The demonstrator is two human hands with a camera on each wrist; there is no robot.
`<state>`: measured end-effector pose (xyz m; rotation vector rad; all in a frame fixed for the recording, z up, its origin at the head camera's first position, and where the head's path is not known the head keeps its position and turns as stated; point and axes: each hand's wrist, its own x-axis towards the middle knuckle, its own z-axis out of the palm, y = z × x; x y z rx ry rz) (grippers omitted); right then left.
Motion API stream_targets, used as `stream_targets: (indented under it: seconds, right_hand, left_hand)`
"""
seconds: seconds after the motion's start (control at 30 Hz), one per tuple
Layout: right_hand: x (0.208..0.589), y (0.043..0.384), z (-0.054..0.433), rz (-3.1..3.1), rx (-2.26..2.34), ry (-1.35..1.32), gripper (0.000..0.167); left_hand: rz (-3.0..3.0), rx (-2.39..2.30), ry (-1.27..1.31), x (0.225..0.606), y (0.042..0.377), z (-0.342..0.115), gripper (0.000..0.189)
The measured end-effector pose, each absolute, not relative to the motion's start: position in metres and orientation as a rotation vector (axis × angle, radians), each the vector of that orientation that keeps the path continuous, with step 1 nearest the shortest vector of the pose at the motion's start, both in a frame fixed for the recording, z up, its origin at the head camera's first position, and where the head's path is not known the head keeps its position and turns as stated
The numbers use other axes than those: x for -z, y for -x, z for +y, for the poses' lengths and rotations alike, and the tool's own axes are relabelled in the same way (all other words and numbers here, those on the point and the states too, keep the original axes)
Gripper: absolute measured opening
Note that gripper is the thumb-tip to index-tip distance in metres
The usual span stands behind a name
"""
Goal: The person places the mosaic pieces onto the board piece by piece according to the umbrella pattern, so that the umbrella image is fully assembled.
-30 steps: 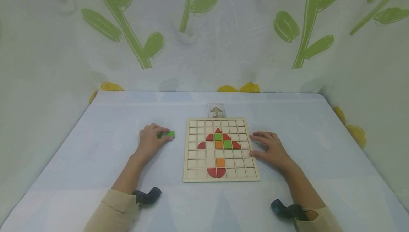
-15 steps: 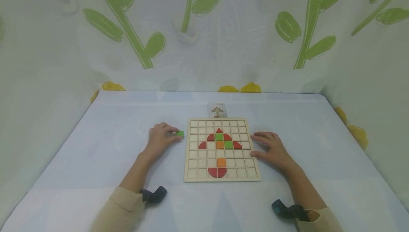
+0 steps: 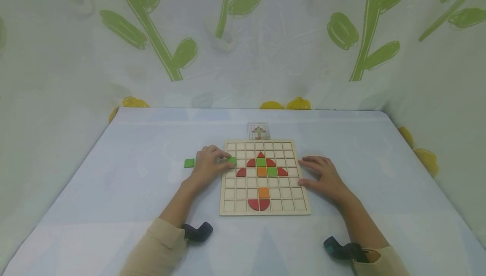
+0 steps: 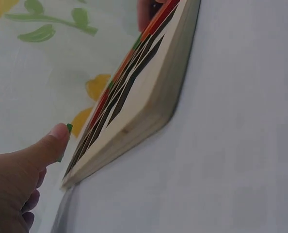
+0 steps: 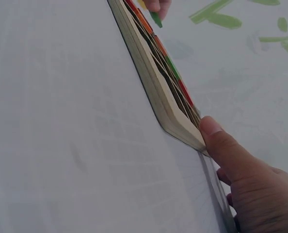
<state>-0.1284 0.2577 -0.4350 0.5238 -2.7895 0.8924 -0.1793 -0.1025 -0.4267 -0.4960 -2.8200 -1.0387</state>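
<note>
Between thumb and fingers, my left hand (image 3: 208,165) pinches a green square tile (image 3: 232,161) over the left columns of the wooden grid board (image 3: 230,194). From the right wrist view the tile (image 5: 155,19) shows tilted above the board. Another green square tile (image 3: 189,163) lies on the table left of that hand. My right hand (image 3: 320,178) rests with relaxed fingers at the board's right edge, its thumb (image 5: 212,127) touching the rim. Red curved pieces (image 3: 259,204), a red triangle (image 3: 260,155), orange squares (image 3: 263,192) and green squares (image 3: 261,162) fill some cells.
A small pattern card (image 3: 259,131) with a coloured figure on a grid lies just behind the board. The pale table (image 3: 152,132) meets a wall (image 3: 273,56) printed with green leaves and yellow flowers.
My left hand has moved right with a green tile, from the table to over the board's left side. The other green tile has come into full view behind it. The right hand has stayed put.
</note>
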Motion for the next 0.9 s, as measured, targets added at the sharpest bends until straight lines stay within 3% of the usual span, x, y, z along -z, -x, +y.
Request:
stream_targets:
  seconds: [0.9]
  right_hand:
    - [0.432,0.126,0.256,-2.827,-0.875,-0.485,0.057]
  left_hand:
    - [-2.837,0.899,0.743,0.426,0.163,-0.057,0.032]
